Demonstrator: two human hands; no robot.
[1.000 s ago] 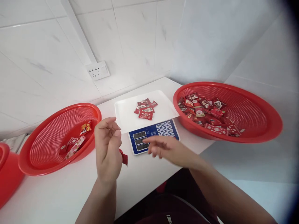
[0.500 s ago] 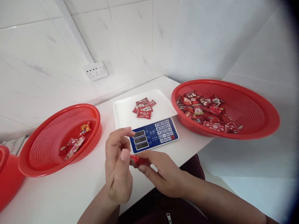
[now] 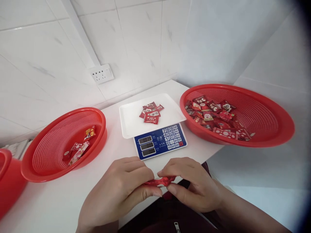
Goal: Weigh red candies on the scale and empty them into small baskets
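Between my two hands, just in front of the scale, is a red wrapped candy (image 3: 160,182). My left hand (image 3: 121,187) pinches its left end between thumb and bent fingers, covering part of it. The right end is pinched by thumb and fingertips of my right hand (image 3: 191,181). Beyond them stands a blue and white digital scale (image 3: 159,139) with a keypad and three displays. On its white pan (image 3: 128,119) lies a small pile of red candy packets (image 3: 151,114).
At the right a large red basket (image 3: 272,129) holds many red packets. Another red basket (image 3: 36,173) on the left has a few packets inside. Part of a further red container (image 3: 12,184) shows at the left edge. A wall socket (image 3: 102,73) sits behind the white table (image 3: 97,181).
My left hand has come down from its raised, open pose and now grips the candy's left end. My right hand has shifted slightly right with the candy.
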